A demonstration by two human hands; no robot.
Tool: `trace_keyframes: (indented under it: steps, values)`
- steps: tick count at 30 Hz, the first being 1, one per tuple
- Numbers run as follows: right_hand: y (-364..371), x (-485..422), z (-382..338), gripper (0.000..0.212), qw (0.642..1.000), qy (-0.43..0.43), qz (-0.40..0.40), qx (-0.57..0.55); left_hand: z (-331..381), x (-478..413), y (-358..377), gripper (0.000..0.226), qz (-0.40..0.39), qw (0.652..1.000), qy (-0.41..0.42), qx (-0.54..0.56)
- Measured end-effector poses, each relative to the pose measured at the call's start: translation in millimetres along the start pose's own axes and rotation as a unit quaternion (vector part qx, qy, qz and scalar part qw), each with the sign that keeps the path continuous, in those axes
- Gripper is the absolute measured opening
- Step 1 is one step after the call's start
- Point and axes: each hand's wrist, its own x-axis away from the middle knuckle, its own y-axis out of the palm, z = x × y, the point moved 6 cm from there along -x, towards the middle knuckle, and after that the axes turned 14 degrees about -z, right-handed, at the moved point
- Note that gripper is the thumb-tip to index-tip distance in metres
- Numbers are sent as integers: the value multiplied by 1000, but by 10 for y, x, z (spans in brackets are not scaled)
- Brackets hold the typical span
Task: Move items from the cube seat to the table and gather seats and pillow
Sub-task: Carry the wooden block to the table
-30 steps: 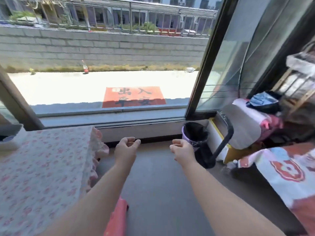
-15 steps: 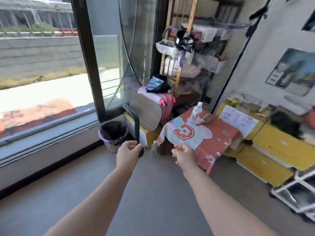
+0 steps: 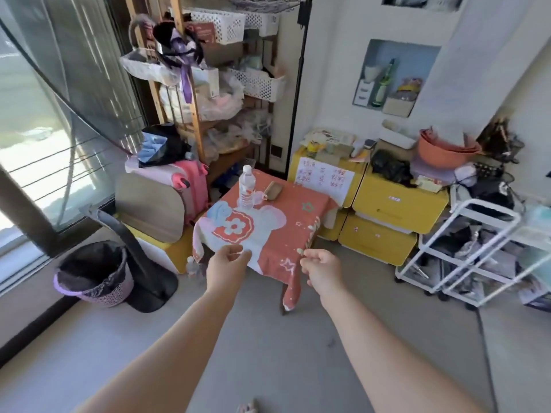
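A cube seat (image 3: 286,236) draped in an orange cloth with a flower print stands ahead of me on the floor. On top of it are a clear water bottle (image 3: 247,186), upright, and a small brown object (image 3: 273,190) lying flat. My left hand (image 3: 225,267) and my right hand (image 3: 320,269) are stretched out in front of the seat's near edge, fingers loosely curled, holding nothing. Neither hand touches the cloth as far as I can tell.
A purple bin with a black liner (image 3: 92,272) and a black fan base (image 3: 149,281) stand at the left by the window. Yellow drawer boxes (image 3: 384,222) line the wall. A white wire cart (image 3: 474,254) is at the right, a wooden shelf rack (image 3: 208,84) behind.
My view has swung right from the window and the floral-covered table to the cloth-covered seat, now centred and closer. Both hands stay extended, empty and loosely curled.
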Motion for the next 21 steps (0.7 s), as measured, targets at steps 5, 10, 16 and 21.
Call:
trace_keyframes:
  steps: [5,10,16,21]
  values:
    - [-432,-507,-107,25,999,5,36,-3,283,-613,508,36,-45,998,14,-30]
    - [-747,-1181,-288,16,999,8,52,12,537,-1360,834,32,-56,998,17,-16]
    - [-1154,-2096,-668,27,997,4,70,20,1058,-2319,1287,19,-88,996,26,-13]
    - [-1365,-2517,-620,24,997,28,65,10,1083,-2757,1639,32,-113,993,-3,-31]
